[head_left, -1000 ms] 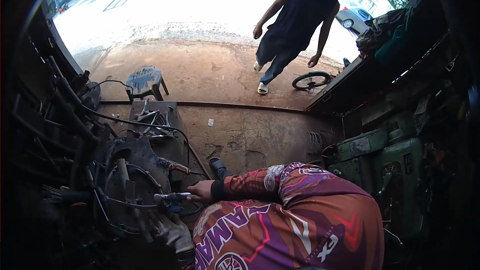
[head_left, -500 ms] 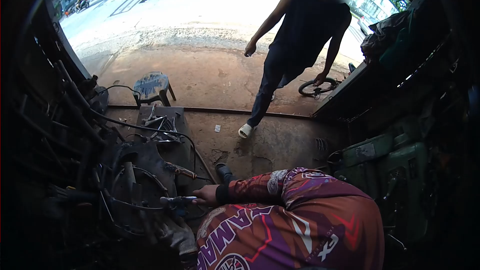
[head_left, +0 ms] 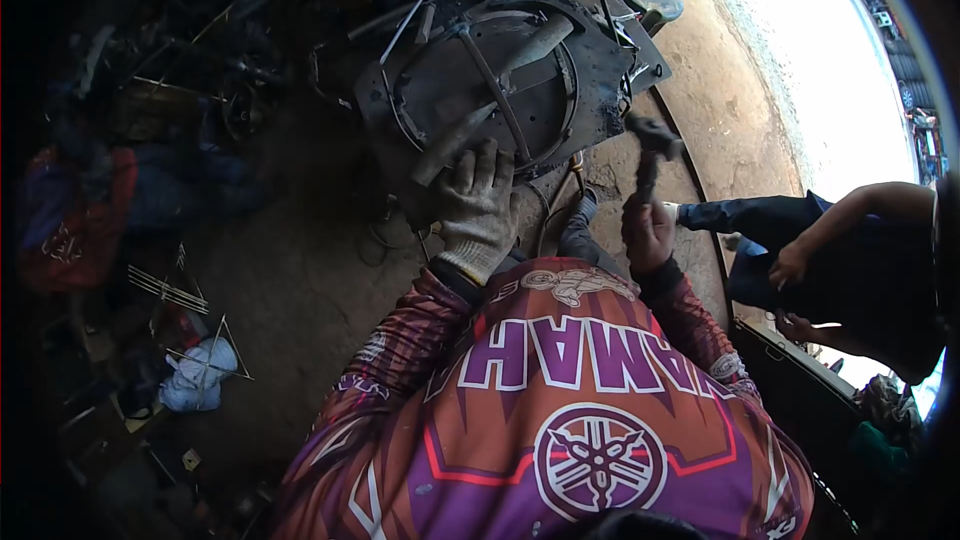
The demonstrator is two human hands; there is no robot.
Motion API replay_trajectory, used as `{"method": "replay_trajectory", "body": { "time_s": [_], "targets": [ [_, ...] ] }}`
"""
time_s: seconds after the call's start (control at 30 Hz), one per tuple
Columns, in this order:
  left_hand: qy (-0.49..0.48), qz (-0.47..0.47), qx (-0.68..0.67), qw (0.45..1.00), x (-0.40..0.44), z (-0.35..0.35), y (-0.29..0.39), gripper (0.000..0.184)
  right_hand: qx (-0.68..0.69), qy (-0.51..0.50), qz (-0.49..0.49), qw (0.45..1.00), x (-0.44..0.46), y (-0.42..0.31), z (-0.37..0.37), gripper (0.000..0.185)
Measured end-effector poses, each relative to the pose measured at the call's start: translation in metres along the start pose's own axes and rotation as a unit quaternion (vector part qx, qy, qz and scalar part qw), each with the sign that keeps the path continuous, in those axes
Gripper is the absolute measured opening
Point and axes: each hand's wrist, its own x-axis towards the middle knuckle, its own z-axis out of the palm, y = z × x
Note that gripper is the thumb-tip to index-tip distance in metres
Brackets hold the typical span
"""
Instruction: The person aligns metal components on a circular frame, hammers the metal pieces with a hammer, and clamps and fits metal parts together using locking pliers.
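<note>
My left hand [head_left: 480, 208], in a knitted work glove, lies palm down at the near edge of a dark metal worktop [head_left: 385, 105]. Its fingers stretch over the near side of a round metal ring [head_left: 575, 90] with a bar across it. Close to the fingertips is the end of a long grey tapered metal bar [head_left: 455, 143], which slants across the ring. My bare right hand [head_left: 650, 235] is closed around the handle of a hammer [head_left: 655, 140]. The hammer is raised to the right of the worktop, its head up and apart from the ring.
Another person [head_left: 850, 250] stands close on the right. A stool [head_left: 655, 10], partly blurred, is beyond the bench. Cables hang under the worktop's near edge. Cluttered scrap, a red bag [head_left: 85, 220] and a white bundle [head_left: 200, 375] lie on the left.
The view has swung left and down to the worktop. My right hand, earlier low beside the bench with a tool, now holds the hammer raised. My gloved left hand has come forward onto the ring.
</note>
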Motion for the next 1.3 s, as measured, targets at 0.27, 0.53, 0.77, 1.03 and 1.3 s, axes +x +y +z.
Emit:
{"method": "replay_trajectory", "body": {
  "time_s": [0.27,0.53,0.77,1.03,1.3],
  "targets": [
    [0.018,-0.004,0.001,1.000,-0.001,0.003,0.000,0.055,0.171,-0.070,-0.377,0.907,0.024,-0.134,0.000,0.065],
    [0.011,-0.004,-0.007,1.000,-0.001,0.001,0.001,0.058,-0.015,0.047,0.030,0.998,0.011,-0.025,0.005,0.043],
    [0.014,-0.003,-0.011,1.000,-0.002,0.004,0.001,0.065,-0.185,-0.013,0.109,0.977,0.028,0.025,0.002,0.043],
    [0.015,-0.003,0.002,1.000,-0.001,0.001,0.001,0.064,-0.238,-0.008,0.124,0.963,0.031,0.004,0.011,0.048],
    [0.012,-0.016,-0.018,1.000,0.000,-0.001,0.001,0.061,-0.239,-0.026,0.147,0.959,0.034,0.005,0.011,0.049]
  ]
}}
